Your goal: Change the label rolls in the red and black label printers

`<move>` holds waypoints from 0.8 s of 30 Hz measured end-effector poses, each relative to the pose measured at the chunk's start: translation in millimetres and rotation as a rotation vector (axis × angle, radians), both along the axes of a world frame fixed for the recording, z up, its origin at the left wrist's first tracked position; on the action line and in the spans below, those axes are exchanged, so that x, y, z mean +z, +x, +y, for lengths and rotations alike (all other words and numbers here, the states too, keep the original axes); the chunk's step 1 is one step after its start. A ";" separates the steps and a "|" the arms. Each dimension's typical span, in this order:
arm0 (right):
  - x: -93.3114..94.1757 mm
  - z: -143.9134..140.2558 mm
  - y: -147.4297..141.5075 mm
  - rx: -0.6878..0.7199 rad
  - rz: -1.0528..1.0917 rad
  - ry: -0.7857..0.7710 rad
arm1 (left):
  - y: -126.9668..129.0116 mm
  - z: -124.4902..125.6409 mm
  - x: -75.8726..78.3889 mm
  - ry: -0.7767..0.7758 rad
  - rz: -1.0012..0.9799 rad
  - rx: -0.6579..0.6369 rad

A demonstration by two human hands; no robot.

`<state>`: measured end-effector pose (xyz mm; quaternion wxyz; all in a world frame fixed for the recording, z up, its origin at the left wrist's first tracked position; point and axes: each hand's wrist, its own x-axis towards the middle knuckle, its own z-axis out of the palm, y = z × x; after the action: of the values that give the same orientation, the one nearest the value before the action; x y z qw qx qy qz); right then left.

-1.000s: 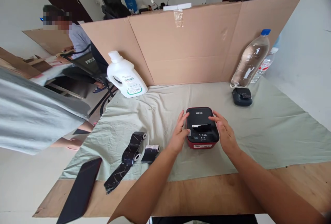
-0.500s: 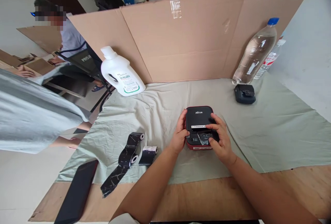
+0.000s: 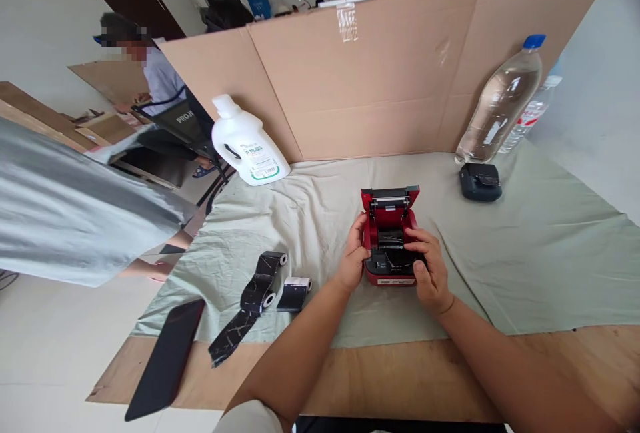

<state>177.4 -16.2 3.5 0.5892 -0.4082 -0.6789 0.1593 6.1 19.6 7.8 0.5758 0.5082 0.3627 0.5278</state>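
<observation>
At the centre of the frame a small red and black label printer (image 3: 391,246) sits on the pale green cloth (image 3: 525,253) that covers the worktop (image 3: 375,379), its lid swung up and back so the red inside faces the camera. A dark roll (image 3: 391,239) lies in the open bay, its axis running left to right across the frame. The left hand (image 3: 353,261) cups the printer's left side, fingers curled against the casing. The right hand (image 3: 429,266) rests on the front right corner, its fingers bent over the black front edge just below the roll; whether they pinch the loose end of the tape cannot be told. Both hands touch the printer, and the right one is nearer to the roll, which lies just above its fingertips in the frame. To the lower left, well apart, lie two loose rolls of dark marbled tape (image 3: 260,286) and a black phone (image 3: 167,359). A white jug (image 3: 247,146) stands in the upper left, a clear bottle (image 3: 500,103) and a small black device (image 3: 480,181) in the upper right, before a cardboard screen (image 3: 380,79)
</observation>
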 end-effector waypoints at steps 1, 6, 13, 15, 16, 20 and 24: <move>-1.8 1.0 0.3 -0.007 0.003 0.013 | -0.9 -1.5 2.4 -0.008 0.009 0.003; -7.7 2.6 -1.0 -0.066 0.046 0.030 | -4.6 -8.3 36.8 0.181 0.371 0.213; -9.4 2.5 -3.7 -0.096 0.065 0.048 | 23.7 38.4 78.4 0.355 1.207 -0.197; -9.3 2.8 -3.4 -0.091 0.060 0.054 | 33.2 51.8 77.1 0.335 1.396 -0.319; -9.3 3.0 -3.2 -0.088 0.054 0.058 | 36.5 55.8 75.6 0.330 1.453 -0.358; -9.9 3.8 -2.0 -0.094 0.029 0.059 | 39.5 57.0 70.0 0.337 1.463 -0.347; -11.7 4.5 -0.9 -0.095 0.027 0.055 | 34.7 51.3 70.1 0.356 1.385 -0.253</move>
<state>176.5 -11.7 -8.3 0.6163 -0.4214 -0.6548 0.1178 40.8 70.9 78.0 0.1792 0.8500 0.4910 0.0654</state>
